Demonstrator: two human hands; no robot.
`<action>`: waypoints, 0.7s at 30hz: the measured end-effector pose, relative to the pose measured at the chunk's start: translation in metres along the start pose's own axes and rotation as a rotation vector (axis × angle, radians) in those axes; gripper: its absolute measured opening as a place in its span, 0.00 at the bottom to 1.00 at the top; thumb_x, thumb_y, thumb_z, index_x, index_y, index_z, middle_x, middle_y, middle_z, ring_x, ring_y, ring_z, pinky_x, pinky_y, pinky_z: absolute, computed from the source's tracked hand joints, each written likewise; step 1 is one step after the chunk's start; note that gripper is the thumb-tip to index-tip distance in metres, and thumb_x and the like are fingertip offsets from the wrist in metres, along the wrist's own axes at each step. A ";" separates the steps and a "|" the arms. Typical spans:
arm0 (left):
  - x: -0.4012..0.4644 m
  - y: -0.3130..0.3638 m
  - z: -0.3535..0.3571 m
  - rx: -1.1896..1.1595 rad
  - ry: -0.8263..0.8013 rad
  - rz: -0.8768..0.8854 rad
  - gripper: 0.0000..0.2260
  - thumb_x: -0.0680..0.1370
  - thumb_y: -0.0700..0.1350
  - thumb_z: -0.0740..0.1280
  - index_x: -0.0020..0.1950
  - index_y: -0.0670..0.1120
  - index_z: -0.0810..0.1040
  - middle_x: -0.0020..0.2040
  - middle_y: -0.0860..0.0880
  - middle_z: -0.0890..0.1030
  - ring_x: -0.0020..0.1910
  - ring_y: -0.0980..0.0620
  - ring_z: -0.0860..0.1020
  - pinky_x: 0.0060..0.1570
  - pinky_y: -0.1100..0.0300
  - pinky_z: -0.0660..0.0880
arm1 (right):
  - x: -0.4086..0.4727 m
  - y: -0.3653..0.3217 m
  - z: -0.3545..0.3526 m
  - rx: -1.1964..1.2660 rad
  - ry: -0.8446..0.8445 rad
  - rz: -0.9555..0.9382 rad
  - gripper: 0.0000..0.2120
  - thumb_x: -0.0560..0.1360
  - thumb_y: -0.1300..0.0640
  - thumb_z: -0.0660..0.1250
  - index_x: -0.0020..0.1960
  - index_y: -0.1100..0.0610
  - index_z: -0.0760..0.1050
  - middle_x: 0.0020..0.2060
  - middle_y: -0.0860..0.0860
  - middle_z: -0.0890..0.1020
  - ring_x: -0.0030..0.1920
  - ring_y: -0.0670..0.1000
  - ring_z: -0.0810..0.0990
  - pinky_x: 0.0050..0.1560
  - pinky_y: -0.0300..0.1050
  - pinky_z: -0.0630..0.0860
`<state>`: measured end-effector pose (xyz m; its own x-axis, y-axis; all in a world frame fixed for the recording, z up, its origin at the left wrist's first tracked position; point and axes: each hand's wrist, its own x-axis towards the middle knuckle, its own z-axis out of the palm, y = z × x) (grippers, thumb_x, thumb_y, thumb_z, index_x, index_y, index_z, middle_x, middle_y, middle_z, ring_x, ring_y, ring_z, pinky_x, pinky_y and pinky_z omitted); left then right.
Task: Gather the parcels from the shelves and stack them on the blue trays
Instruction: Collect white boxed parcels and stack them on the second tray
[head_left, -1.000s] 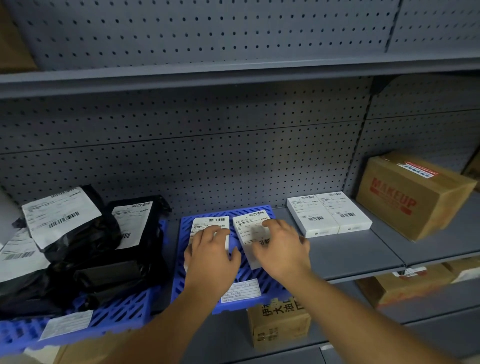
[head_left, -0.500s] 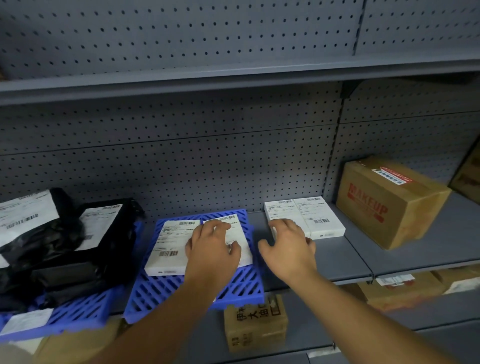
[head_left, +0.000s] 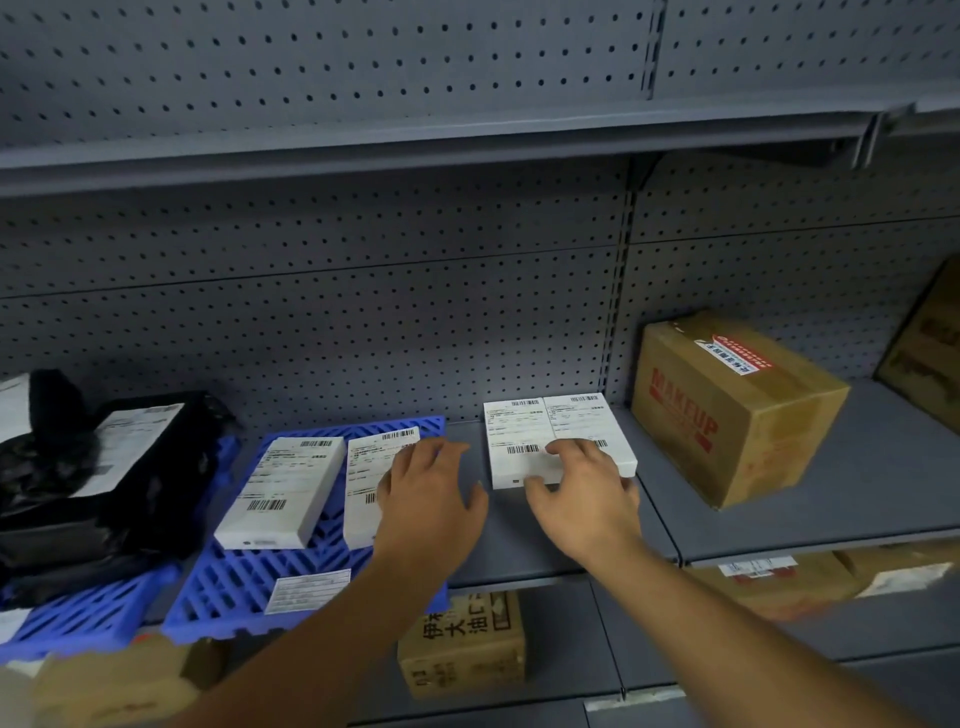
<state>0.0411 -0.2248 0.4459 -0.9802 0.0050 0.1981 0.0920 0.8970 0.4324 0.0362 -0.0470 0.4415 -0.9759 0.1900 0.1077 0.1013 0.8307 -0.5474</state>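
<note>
Two white parcels (head_left: 280, 493) lie flat on my middle blue tray (head_left: 234, 587); two more (head_left: 545, 431) sit side by side on the grey shelf (head_left: 779, 519) beside it. Since half a second ago my right hand (head_left: 582, 493) has reached them, fingers spread loose over their near edge. My left hand (head_left: 431, 499) has lifted off the tray parcels and hovers relaxed, holding nothing.
</note>
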 end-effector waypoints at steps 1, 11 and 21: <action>0.003 0.002 0.002 -0.001 0.001 0.004 0.23 0.81 0.55 0.65 0.76 0.54 0.70 0.74 0.53 0.69 0.75 0.49 0.63 0.74 0.44 0.63 | 0.001 0.002 0.001 -0.002 -0.002 0.003 0.23 0.76 0.45 0.64 0.70 0.47 0.72 0.67 0.44 0.75 0.70 0.48 0.69 0.68 0.57 0.64; 0.035 0.013 0.019 -0.022 -0.032 0.096 0.22 0.79 0.54 0.65 0.74 0.53 0.72 0.73 0.53 0.70 0.73 0.49 0.65 0.73 0.47 0.63 | 0.030 0.008 -0.003 -0.056 0.025 0.076 0.26 0.76 0.44 0.64 0.73 0.48 0.70 0.70 0.46 0.73 0.72 0.51 0.68 0.69 0.58 0.64; 0.066 0.028 0.049 0.014 -0.115 0.110 0.23 0.80 0.54 0.65 0.75 0.53 0.71 0.75 0.53 0.70 0.75 0.49 0.64 0.73 0.47 0.63 | 0.061 0.030 -0.004 -0.076 0.015 0.122 0.26 0.77 0.43 0.63 0.73 0.48 0.69 0.71 0.47 0.72 0.73 0.51 0.67 0.72 0.58 0.61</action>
<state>-0.0301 -0.1772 0.4279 -0.9780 0.1535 0.1416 0.1984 0.8945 0.4007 -0.0200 -0.0083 0.4344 -0.9524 0.2995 0.0566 0.2343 0.8382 -0.4925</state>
